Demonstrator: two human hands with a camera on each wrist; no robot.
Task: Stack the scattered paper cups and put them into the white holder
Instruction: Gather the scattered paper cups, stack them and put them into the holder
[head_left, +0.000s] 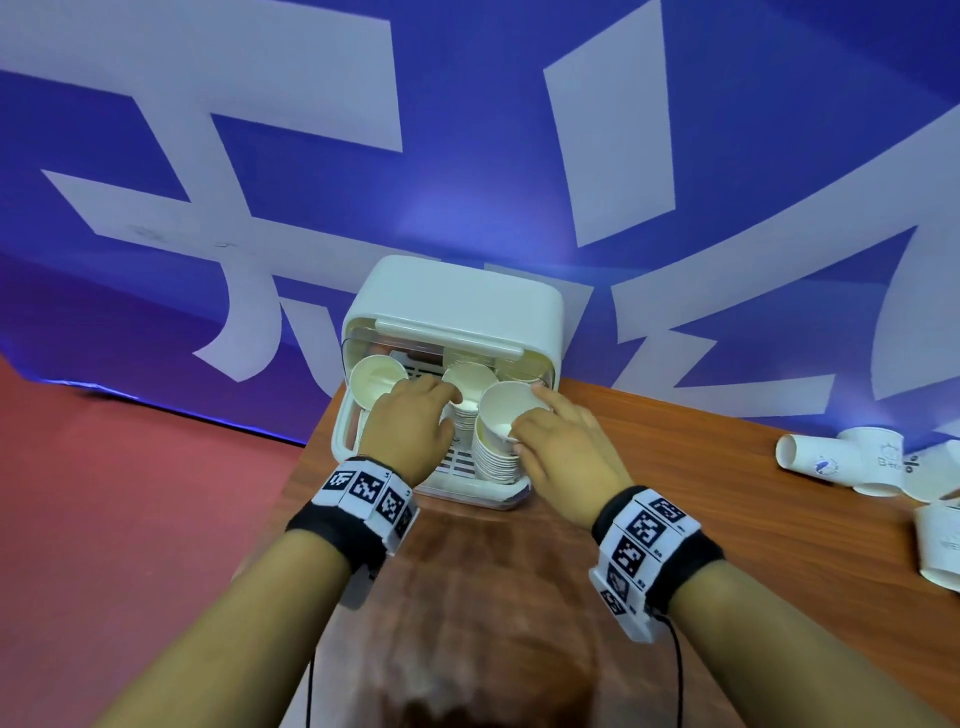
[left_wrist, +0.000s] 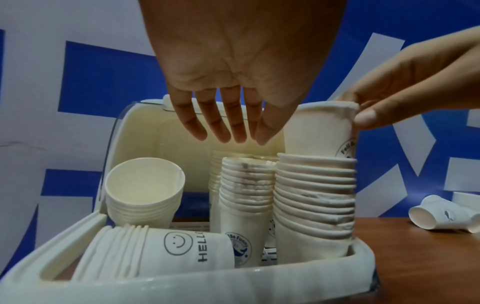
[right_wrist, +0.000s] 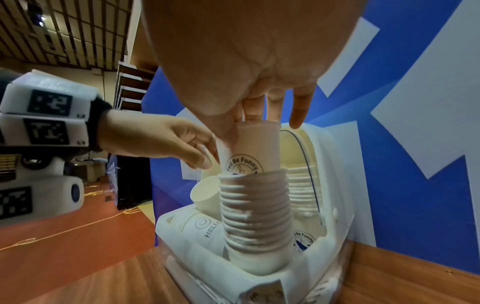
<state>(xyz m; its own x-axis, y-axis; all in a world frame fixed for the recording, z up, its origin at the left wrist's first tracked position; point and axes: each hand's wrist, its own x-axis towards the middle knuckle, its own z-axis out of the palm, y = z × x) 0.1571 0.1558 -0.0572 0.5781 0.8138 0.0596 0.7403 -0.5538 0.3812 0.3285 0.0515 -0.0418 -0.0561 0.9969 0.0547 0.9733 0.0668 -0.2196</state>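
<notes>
The white holder (head_left: 452, 296) stands open at the table's back edge, with several stacks of paper cups inside. My right hand (head_left: 530, 415) pinches the rim of a cup (left_wrist: 322, 127) that sits partly down in the tall front-right stack (left_wrist: 315, 195). The cup's printed side shows in the right wrist view (right_wrist: 249, 148). My left hand (left_wrist: 228, 133) hovers over the middle stack (left_wrist: 246, 185) with straight fingers, holding nothing, its fingertips close beside the pinched cup. A short stack (left_wrist: 142, 191) leans at the left. A stack marked HELLO (left_wrist: 161, 248) lies on its side along the front wall.
Several loose cups (head_left: 852, 457) lie on their sides on the wooden table (head_left: 675, 493) to the right, with one more cup (head_left: 940, 540) near the right edge. A blue and white banner stands directly behind the holder. Red floor lies past the table's left edge.
</notes>
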